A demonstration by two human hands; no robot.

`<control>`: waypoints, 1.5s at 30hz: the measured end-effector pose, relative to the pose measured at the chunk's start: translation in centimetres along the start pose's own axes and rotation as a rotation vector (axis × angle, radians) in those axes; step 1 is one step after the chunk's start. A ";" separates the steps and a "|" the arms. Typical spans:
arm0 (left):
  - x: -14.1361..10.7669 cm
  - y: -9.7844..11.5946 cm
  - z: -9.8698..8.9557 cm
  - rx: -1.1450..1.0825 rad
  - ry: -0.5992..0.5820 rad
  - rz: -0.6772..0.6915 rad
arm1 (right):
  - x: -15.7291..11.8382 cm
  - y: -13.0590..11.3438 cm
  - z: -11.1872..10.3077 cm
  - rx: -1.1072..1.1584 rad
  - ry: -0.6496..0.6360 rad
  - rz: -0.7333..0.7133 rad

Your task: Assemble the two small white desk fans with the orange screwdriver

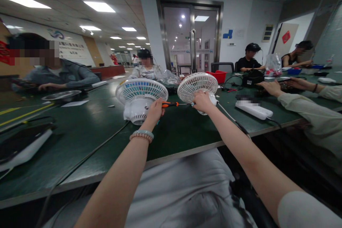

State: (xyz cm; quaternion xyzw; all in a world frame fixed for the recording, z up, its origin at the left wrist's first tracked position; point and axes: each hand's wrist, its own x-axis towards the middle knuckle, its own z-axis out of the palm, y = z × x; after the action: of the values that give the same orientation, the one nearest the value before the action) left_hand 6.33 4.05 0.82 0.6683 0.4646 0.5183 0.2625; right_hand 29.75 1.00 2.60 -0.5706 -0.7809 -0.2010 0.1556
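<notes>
The left hand (pixel 155 110) is closing its fingers around the back end of the screwdriver (pixel 171 104), the one with the orange and black handle. The thin metal rod (pixel 185 104) is pointing across to the right hand (pixel 203 102). The right hand's fingers are bending in at the far end of the rod, by a tiny pale blue bit (pixel 192 104). I cannot tell if they are pinching the rod, that bit, or the fan behind them. The screwdriver is lying level between the two hands, above the near side of the green table (pixel 107 117).

Two white fans are standing on the table. The left fan (pixel 137 108) is standing just beside the left hand, and the right fan (pixel 184 91) is standing right behind the right hand. A cord (pixel 107 145) is running from near the left fan over the table's edge.

For doing this well, I think the left hand should be holding the handle firmly, not just by its end. The right hand should be guiding the rod gently and keeping its fingertips away from the sharp tip. If the rod is working on a screw, it should be sitting straight in it, because a leaning rod could be slipping. Slow, small turns would be working best, with the fan resting steady.
</notes>
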 end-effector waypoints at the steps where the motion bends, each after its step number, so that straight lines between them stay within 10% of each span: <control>1: 0.0 0.0 0.0 0.010 0.007 -0.012 | 0.0 0.0 0.0 0.000 0.000 0.000; 14: -0.1 0.5 0.1 -0.335 -0.085 -0.062 | 0.0 0.0 -0.2 -0.002 -0.027 0.005; 45: -0.6 0.9 -0.2 -0.220 -0.100 0.038 | 0.1 -0.2 0.1 -0.008 -0.012 0.007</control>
State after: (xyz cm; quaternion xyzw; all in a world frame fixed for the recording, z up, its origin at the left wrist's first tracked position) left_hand 6.48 3.09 1.37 0.6690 0.3786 0.5371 0.3472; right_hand 29.55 1.08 2.49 -0.5753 -0.7790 -0.1998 0.1493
